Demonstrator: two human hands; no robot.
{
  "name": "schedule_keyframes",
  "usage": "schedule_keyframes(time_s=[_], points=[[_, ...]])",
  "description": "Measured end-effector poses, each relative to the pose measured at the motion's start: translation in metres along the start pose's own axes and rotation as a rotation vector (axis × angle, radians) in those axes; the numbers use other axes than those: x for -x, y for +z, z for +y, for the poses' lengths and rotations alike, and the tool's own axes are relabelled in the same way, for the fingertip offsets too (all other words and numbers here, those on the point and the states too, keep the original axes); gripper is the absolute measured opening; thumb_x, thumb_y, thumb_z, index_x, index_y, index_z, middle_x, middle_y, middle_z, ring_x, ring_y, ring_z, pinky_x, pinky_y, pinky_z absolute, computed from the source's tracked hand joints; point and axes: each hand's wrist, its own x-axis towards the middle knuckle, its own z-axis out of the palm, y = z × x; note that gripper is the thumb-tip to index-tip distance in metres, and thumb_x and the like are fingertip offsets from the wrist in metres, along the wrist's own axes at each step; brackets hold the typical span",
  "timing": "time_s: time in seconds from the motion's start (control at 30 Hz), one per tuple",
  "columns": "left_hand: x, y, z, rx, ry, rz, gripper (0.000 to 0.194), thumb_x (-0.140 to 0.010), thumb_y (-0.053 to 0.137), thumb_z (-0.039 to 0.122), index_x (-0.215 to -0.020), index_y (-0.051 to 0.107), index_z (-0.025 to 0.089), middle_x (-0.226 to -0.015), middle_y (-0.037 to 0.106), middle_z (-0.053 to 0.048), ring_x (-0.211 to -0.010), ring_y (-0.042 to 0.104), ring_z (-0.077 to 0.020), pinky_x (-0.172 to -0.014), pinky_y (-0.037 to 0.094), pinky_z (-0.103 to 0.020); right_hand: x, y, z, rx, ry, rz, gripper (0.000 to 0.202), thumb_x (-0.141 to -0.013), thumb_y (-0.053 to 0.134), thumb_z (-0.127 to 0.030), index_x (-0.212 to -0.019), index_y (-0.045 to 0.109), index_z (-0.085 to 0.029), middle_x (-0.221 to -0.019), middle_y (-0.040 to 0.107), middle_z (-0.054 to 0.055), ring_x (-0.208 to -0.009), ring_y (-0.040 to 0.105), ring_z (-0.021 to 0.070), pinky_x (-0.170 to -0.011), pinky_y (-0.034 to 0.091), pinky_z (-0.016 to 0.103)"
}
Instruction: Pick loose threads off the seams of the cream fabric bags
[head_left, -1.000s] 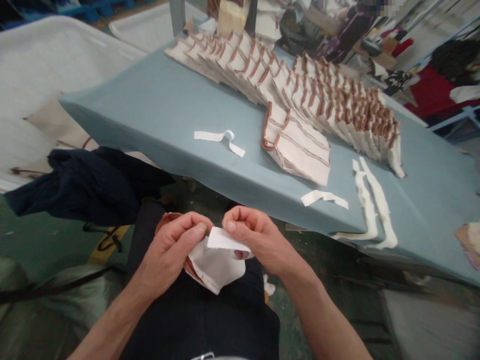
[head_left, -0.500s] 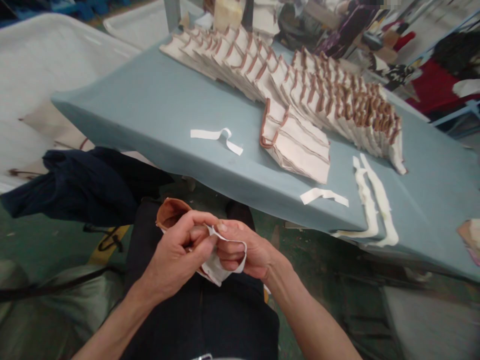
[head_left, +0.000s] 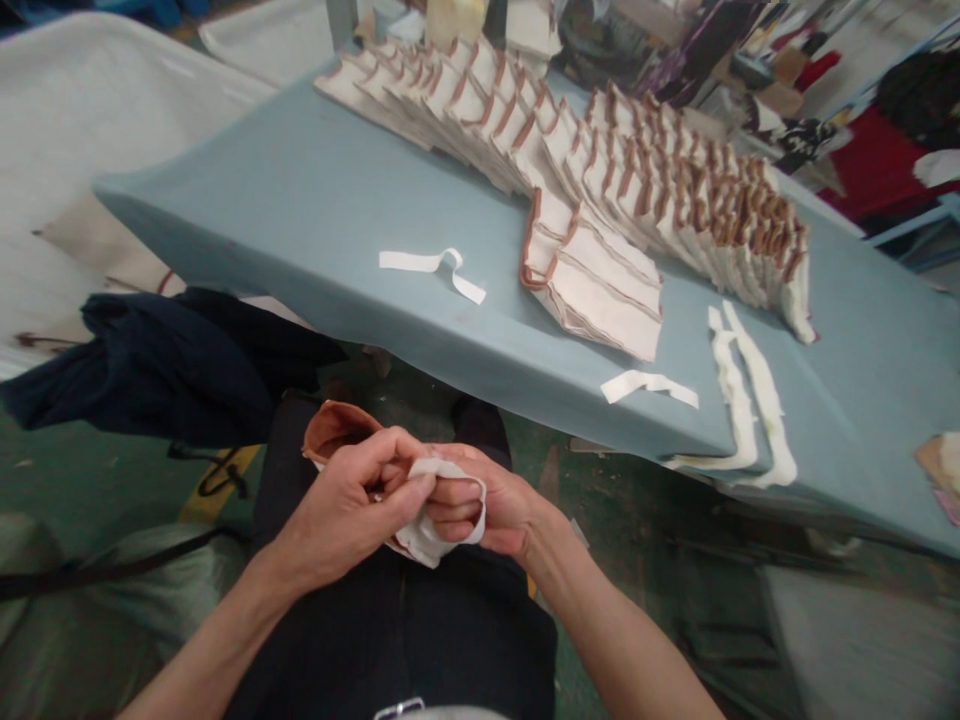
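Above my lap, my left hand (head_left: 360, 500) and my right hand (head_left: 480, 495) meet on a white fabric piece with reddish-brown lining (head_left: 341, 425). The left thumb and forefinger pinch its white edge. Curled right fingers sit inside a loop of the white cloth (head_left: 431, 540), which wraps round them. The brown-lined opening lies just left of my left hand. Part of the cloth is hidden behind the fingers.
A blue-covered table (head_left: 300, 230) stands ahead, bearing long rows of folded brown-edged cloth pieces (head_left: 480, 110) and a separate stack (head_left: 600, 290). White strips (head_left: 435, 265) and longer pale strips (head_left: 739, 400) lie along its near side. Dark cloth (head_left: 172, 370) hangs at the left.
The white edge between my hands has turned over and now shows as a broader fold over the right fingers. Both hands keep nearly the same place.
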Motion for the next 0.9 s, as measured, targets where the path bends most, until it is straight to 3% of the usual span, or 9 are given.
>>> schedule_keyframes(time_s=[0.2,0.33,0.4,0.53,0.6,0.67,0.73,0.8,0.9], points=[[0.000,-0.005,0.007,0.107,-0.118,-0.017,0.031,-0.087,0.072,0.049,-0.084,0.061,0.019,-0.058,0.047,0.008,-0.048,0.051,-0.0105,-0.043,0.049,-0.019,0.005,-0.004,0.004,0.141,-0.016,0.004,0.060,-0.079,0.080,-0.076,-0.090,0.053,-0.023,-0.049,0.035,-0.015,-0.040,0.016,0.0050,-0.039,0.017,0.020],[0.000,-0.016,0.011,0.190,-0.175,-0.040,0.036,-0.079,0.080,0.049,-0.079,0.060,0.019,-0.057,0.044,0.010,-0.047,0.045,-0.0079,-0.041,0.046,-0.017,0.031,-0.024,0.008,0.456,0.038,0.148,0.078,-0.064,0.074,-0.094,-0.094,0.051,-0.026,-0.045,0.028,-0.017,-0.040,0.016,0.0068,-0.040,0.024,0.021],[0.000,-0.021,0.012,0.225,-0.196,-0.057,0.038,-0.075,0.084,0.048,-0.076,0.059,0.019,-0.057,0.045,0.009,-0.047,0.044,-0.0074,-0.040,0.046,-0.016,0.048,-0.041,0.007,0.543,0.029,0.233,0.078,-0.064,0.070,-0.097,-0.093,0.051,-0.026,-0.045,0.025,-0.017,-0.041,0.016,0.0074,-0.041,0.024,0.021],[-0.001,-0.022,0.018,0.217,-0.226,-0.034,0.037,-0.072,0.085,0.047,-0.075,0.061,0.018,-0.055,0.041,0.011,-0.046,0.042,-0.0066,-0.039,0.044,-0.015,0.074,-0.062,-0.002,0.755,-0.065,0.493,0.060,-0.079,0.075,-0.080,-0.087,0.059,-0.023,-0.061,0.053,-0.006,-0.052,0.044,0.0116,-0.052,0.041,0.025],[0.000,-0.019,0.023,0.179,-0.241,-0.036,0.036,-0.073,0.082,0.048,-0.076,0.063,0.018,-0.054,0.042,0.011,-0.046,0.043,-0.0074,-0.041,0.047,-0.017,0.080,-0.058,-0.006,0.851,-0.160,0.643,0.045,-0.083,0.081,-0.063,-0.092,0.064,-0.023,-0.084,0.069,0.002,-0.075,0.061,0.0170,-0.072,0.053,0.030],[0.002,-0.015,0.028,0.127,-0.245,-0.035,0.035,-0.074,0.080,0.049,-0.077,0.065,0.018,-0.054,0.042,0.010,-0.046,0.045,-0.0083,-0.041,0.047,-0.017,0.077,-0.044,-0.008,0.976,-0.325,0.704,0.034,-0.088,0.080,-0.052,-0.105,0.070,-0.024,-0.111,0.075,0.007,-0.103,0.068,0.0227,-0.096,0.054,0.037],[0.004,-0.012,0.031,0.077,-0.241,-0.029,0.033,-0.076,0.078,0.049,-0.078,0.066,0.018,-0.053,0.043,0.010,-0.047,0.045,-0.0087,-0.042,0.048,-0.017,0.066,-0.025,-0.009,1.116,-0.568,0.617,0.034,-0.095,0.074,-0.046,-0.121,0.070,-0.025,-0.131,0.074,0.010,-0.122,0.067,0.0261,-0.109,0.051,0.042],[0.007,-0.010,0.031,0.035,-0.230,-0.024,0.032,-0.078,0.076,0.049,-0.080,0.067,0.018,-0.053,0.042,0.010,-0.046,0.045,-0.0090,-0.042,0.048,-0.017,0.048,-0.008,-0.011,1.112,-0.761,0.429,0.037,-0.096,0.072,-0.040,-0.129,0.065,-0.025,-0.144,0.070,0.010,-0.133,0.065,0.0257,-0.102,0.055,0.038],[0.012,-0.010,0.026,-0.008,-0.201,-0.004,0.029,-0.083,0.074,0.047,-0.081,0.067,0.019,-0.054,0.041,0.010,-0.047,0.044,-0.0094,-0.042,0.049,-0.018,0.020,0.006,-0.017,1.059,-0.810,0.178,0.042,-0.094,0.070,-0.034,-0.134,0.062,-0.024,-0.148,0.067,0.011,-0.135,0.064,0.0248,-0.088,0.058,0.031]])
